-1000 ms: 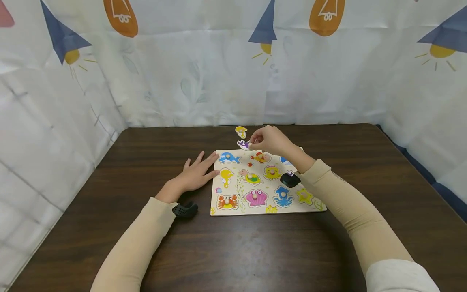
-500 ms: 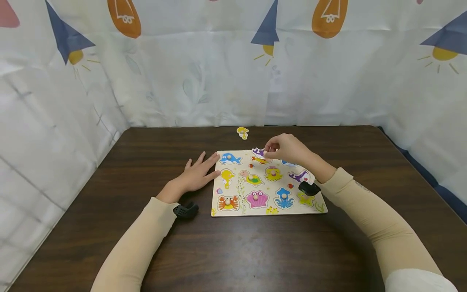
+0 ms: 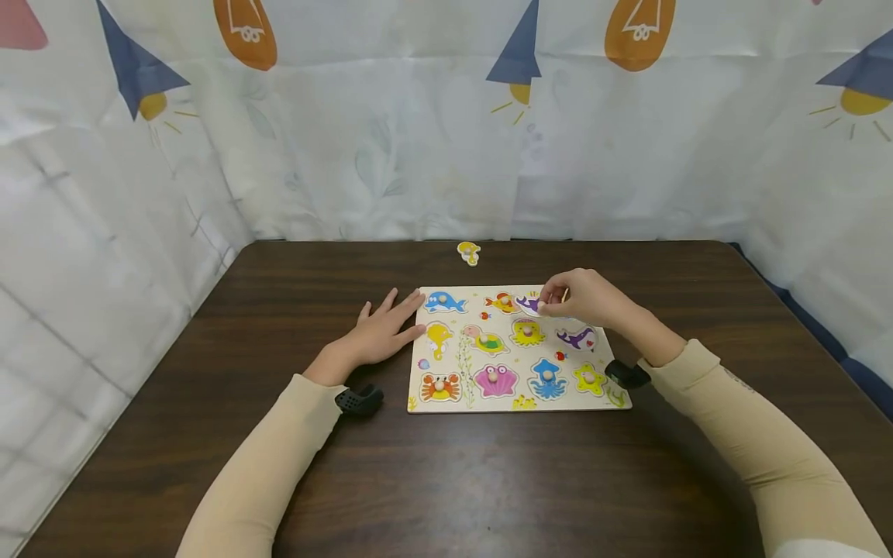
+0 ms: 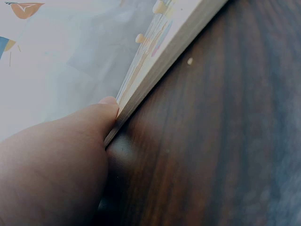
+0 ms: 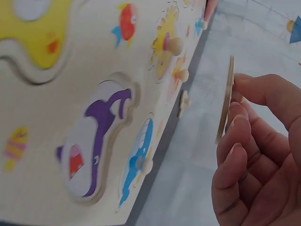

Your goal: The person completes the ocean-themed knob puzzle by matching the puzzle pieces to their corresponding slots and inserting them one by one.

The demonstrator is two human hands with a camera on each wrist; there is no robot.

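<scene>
Pinched between my right thumb and fingers is a purple-and-white whale puzzle piece (image 3: 528,304). It is edge-on in the right wrist view (image 5: 225,106). My right hand (image 3: 584,296) holds it over the top right of the wooden knob puzzle board (image 3: 519,360). The whale-shaped recess (image 3: 577,339), with a matching whale picture, lies below and right of that hand. My left hand (image 3: 377,332) lies with fingers spread at the board's left edge. In the left wrist view its thumb (image 4: 107,113) touches the board's side.
A yellow knobbed piece (image 3: 469,253) lies on the dark wooden table (image 3: 335,256) behind the board. Several sea-animal pieces sit in the board, such as a crab (image 3: 440,387) and a starfish (image 3: 589,379). A printed curtain (image 3: 432,155) hangs behind the table.
My right hand has lifted the whale piece from behind the board and carried it right, over the board, uncovering the whale recess. My left hand stays at the board's edge.
</scene>
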